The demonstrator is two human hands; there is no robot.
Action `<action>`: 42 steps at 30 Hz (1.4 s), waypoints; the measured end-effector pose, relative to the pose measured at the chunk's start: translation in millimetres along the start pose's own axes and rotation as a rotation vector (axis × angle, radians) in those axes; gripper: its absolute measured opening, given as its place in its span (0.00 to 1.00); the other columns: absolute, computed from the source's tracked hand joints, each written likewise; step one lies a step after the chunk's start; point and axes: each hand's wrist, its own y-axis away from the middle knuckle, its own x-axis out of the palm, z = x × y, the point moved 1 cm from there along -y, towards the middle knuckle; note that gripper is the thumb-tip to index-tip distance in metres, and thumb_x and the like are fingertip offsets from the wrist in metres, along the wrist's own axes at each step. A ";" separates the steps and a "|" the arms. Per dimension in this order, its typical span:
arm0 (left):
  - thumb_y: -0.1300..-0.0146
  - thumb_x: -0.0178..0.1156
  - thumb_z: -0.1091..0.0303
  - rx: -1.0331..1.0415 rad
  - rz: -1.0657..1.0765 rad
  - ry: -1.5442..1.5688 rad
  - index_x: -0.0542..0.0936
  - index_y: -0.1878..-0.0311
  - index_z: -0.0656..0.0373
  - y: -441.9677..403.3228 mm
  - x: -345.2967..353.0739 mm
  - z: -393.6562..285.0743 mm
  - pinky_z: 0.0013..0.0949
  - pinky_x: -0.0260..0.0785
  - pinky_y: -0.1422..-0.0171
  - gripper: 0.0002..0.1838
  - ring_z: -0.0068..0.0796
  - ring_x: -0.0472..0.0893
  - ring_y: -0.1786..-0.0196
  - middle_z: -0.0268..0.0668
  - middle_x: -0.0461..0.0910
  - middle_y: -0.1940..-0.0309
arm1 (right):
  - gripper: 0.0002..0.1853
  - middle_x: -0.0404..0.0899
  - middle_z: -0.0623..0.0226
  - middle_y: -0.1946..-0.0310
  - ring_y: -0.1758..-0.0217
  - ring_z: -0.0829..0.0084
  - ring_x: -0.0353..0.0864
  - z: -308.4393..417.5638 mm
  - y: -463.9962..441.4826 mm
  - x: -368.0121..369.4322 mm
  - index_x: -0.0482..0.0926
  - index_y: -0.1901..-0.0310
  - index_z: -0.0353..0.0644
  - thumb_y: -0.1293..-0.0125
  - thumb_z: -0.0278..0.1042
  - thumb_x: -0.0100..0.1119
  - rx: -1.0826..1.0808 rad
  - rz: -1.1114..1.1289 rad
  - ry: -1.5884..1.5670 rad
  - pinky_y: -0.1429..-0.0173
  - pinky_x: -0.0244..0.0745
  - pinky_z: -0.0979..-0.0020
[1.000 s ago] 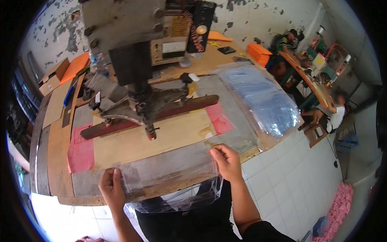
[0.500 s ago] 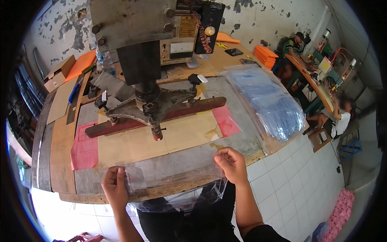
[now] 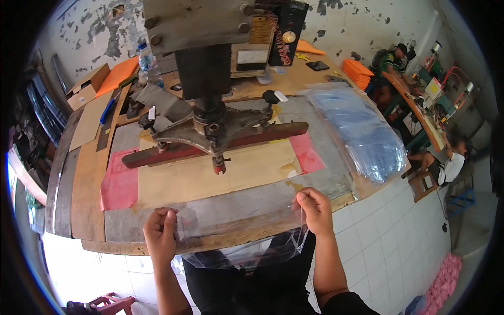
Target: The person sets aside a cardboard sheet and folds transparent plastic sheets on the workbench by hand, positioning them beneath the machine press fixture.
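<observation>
A clear plastic sheet [image 3: 236, 223] stretches between my two hands at the front edge of the work table, its lower part hanging folded before my body. My left hand [image 3: 160, 235] pinches its left upper corner. Its right upper corner is pinched between thumb and fingers of my right hand [image 3: 315, 210]. Beyond the sheet, a press head with a long red-brown bar [image 3: 231, 144] stands over a tan sheet [image 3: 215, 181]. Pink pieces [image 3: 119, 181] show at both ends of that tan sheet.
A stack of clear bluish plastic sheets [image 3: 362, 136] lies on the table's right. Behind are orange folded pieces [image 3: 358, 72], a phone [image 3: 317, 65] and a water bottle [image 3: 145, 56]. A blue cutter [image 3: 108, 110] lies left. Two people [image 3: 391, 65] sit at the right by another bench.
The whole view has shifted slightly, so the table and press appear further right. Both hands still hold the plastic sheet in nearly the same pose.
</observation>
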 end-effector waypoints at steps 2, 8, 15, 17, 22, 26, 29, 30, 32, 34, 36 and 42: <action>0.23 0.60 0.67 0.001 -0.002 -0.012 0.83 0.59 0.65 0.1 -0.4 -1.4 0.21 0.54 0.75 0.10 0.09 0.65 0.80 0.21 0.72 0.82 | 0.10 0.83 0.71 0.68 0.66 0.82 0.80 -2.7 0.0 -4.5 0.82 0.60 0.35 0.22 0.33 0.59 0.049 -0.016 0.082 0.58 0.73 0.78; 0.24 0.61 0.67 -0.047 0.018 0.077 0.85 0.58 0.67 1.2 -2.8 -1.6 0.21 0.57 0.74 0.11 0.09 0.68 0.77 0.23 0.76 0.77 | 0.14 0.82 0.70 0.72 0.68 0.80 0.79 -2.4 -2.6 -1.8 0.81 0.63 0.35 0.22 0.37 0.59 0.037 -0.061 0.083 0.59 0.72 0.77; 0.25 0.63 0.67 -0.043 0.010 0.021 0.85 0.59 0.69 0.3 -4.0 -0.7 0.21 0.54 0.71 0.12 0.08 0.67 0.74 0.23 0.77 0.78 | 0.15 0.81 0.71 0.73 0.69 0.81 0.78 1.3 -3.6 0.9 0.81 0.64 0.36 0.22 0.38 0.58 0.062 -0.091 0.104 0.62 0.70 0.77; 0.25 0.63 0.67 -0.042 0.010 0.028 0.85 0.59 0.69 0.3 -4.1 -0.1 0.21 0.54 0.71 0.12 0.08 0.67 0.74 0.23 0.77 0.78 | 0.15 0.81 0.71 0.73 0.69 0.81 0.78 1.1 -4.1 1.6 0.81 0.64 0.36 0.22 0.38 0.58 0.047 -0.087 0.108 0.62 0.70 0.77; 0.25 0.64 0.67 -0.016 -0.012 0.022 0.85 0.60 0.68 0.7 -3.2 2.6 0.22 0.54 0.72 0.12 0.09 0.66 0.75 0.22 0.75 0.79 | 0.17 0.79 0.73 0.75 0.71 0.84 0.73 3.0 -5.0 6.2 0.79 0.67 0.40 0.22 0.42 0.58 -0.019 -0.104 0.160 0.66 0.65 0.78; 0.25 0.62 0.68 -0.025 -0.042 -0.023 0.84 0.61 0.68 4.7 -3.6 -1.4 0.22 0.54 0.72 0.12 0.09 0.66 0.75 0.22 0.73 0.79 | 0.16 0.79 0.75 0.74 0.71 0.85 0.73 0.2 -4.1 4.1 0.80 0.67 0.41 0.22 0.40 0.58 -0.005 -0.077 0.127 0.65 0.65 0.78; 0.24 0.60 0.67 0.041 -0.054 -0.121 0.83 0.62 0.67 2.0 -6.3 8.5 0.22 0.53 0.72 0.12 0.09 0.66 0.76 0.22 0.72 0.79 | 0.14 0.80 0.75 0.71 0.67 0.84 0.75 -1.6 -1.7 1.3 0.82 0.63 0.37 0.21 0.38 0.59 0.037 -0.071 0.108 0.61 0.69 0.78; 0.24 0.59 0.67 0.034 -0.049 -0.093 0.83 0.62 0.67 1.9 -5.0 8.7 0.22 0.52 0.72 0.13 0.09 0.65 0.76 0.22 0.71 0.80 | 0.14 0.79 0.75 0.71 0.68 0.85 0.74 1.6 -1.2 0.9 0.82 0.63 0.37 0.22 0.39 0.59 0.029 -0.063 0.133 0.62 0.69 0.78; 0.23 0.59 0.66 0.037 -0.030 -0.053 0.82 0.63 0.66 1.9 -0.9 5.7 0.22 0.51 0.72 0.13 0.08 0.64 0.76 0.21 0.71 0.80 | 0.14 0.79 0.75 0.71 0.68 0.85 0.74 6.2 -1.7 0.3 0.82 0.62 0.37 0.22 0.39 0.59 0.010 -0.072 0.165 0.62 0.68 0.78; 0.23 0.59 0.66 0.099 -0.064 -0.070 0.81 0.63 0.66 1.2 2.0 2.8 0.22 0.48 0.73 0.14 0.08 0.61 0.77 0.20 0.69 0.80 | 0.14 0.79 0.75 0.72 0.69 0.86 0.73 7.6 -1.0 2.0 0.83 0.62 0.36 0.22 0.39 0.59 0.038 -0.048 0.123 0.63 0.68 0.79; 0.22 0.59 0.65 0.122 -0.060 -0.073 0.81 0.64 0.65 -0.2 2.6 5.7 0.22 0.46 0.73 0.14 0.08 0.60 0.77 0.20 0.68 0.80 | 0.14 0.80 0.75 0.71 0.69 0.86 0.74 6.2 -1.7 2.4 0.82 0.62 0.37 0.21 0.38 0.58 0.010 -0.053 0.125 0.63 0.68 0.78; 0.22 0.59 0.65 0.063 -0.080 -0.044 0.80 0.64 0.65 1.1 0.8 10.6 0.22 0.43 0.73 0.14 0.08 0.58 0.77 0.19 0.67 0.80 | 0.14 0.82 0.73 0.69 0.67 0.84 0.78 3.3 -1.9 3.4 0.82 0.61 0.36 0.21 0.38 0.57 0.018 -0.044 0.113 0.61 0.72 0.77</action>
